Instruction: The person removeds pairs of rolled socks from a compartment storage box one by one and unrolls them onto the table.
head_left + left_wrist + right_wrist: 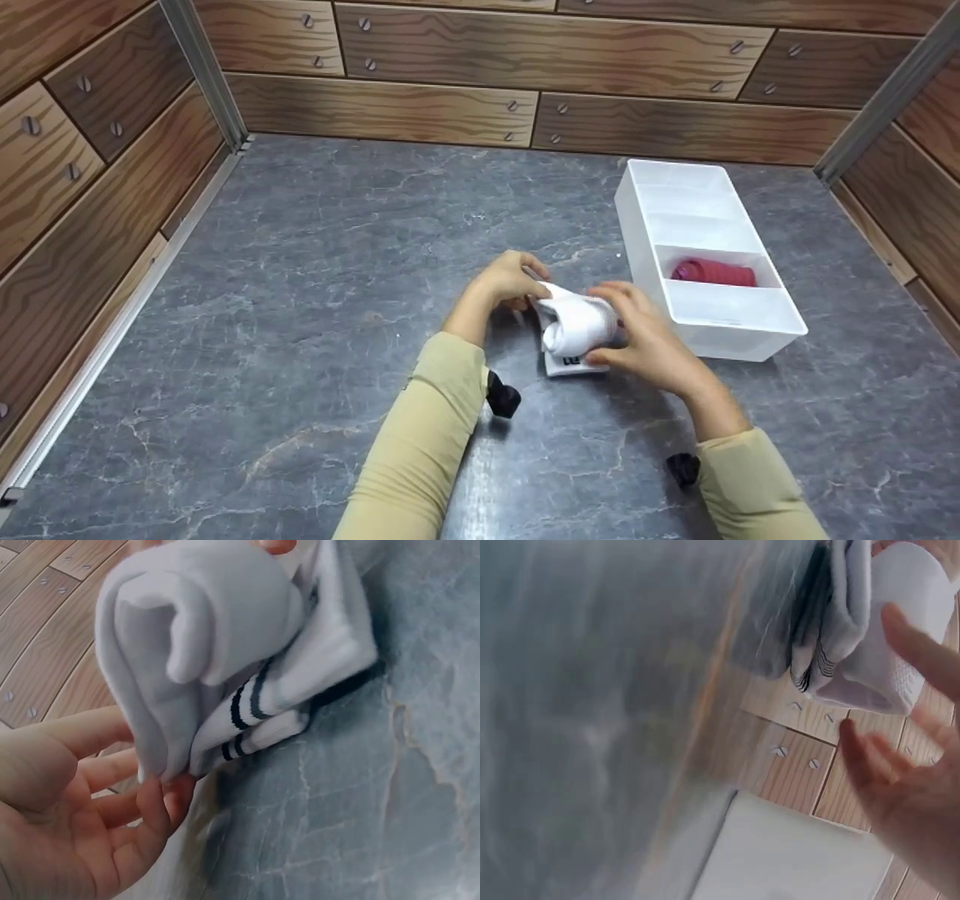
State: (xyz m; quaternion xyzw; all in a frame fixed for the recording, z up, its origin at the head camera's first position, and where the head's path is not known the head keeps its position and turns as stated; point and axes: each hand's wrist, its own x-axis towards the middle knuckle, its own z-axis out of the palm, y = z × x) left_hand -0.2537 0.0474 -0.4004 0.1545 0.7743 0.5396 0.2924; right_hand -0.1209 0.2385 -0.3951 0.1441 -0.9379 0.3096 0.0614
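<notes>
A pair of white socks [577,326] with dark stripes is partly rolled up, in the middle right of the head view. In the left wrist view the socks [217,607] show a thick roll on top and striped layers below. My left hand [510,279] pinches their folded edge between thumb and fingers, low on the near side in its wrist view. My right hand [645,337] is around the other side of the roll, thumb and fingers spread. In the right wrist view, a gap shows between some fingers [859,757] and the socks.
A white compartment box [637,225] stands to the right of my hands. One compartment holds a rolled red cloth item [712,273]. Wood-patterned walls [450,112] enclose the grey marbled surface [337,300]. A black wrist device [502,395] sits at my left cuff.
</notes>
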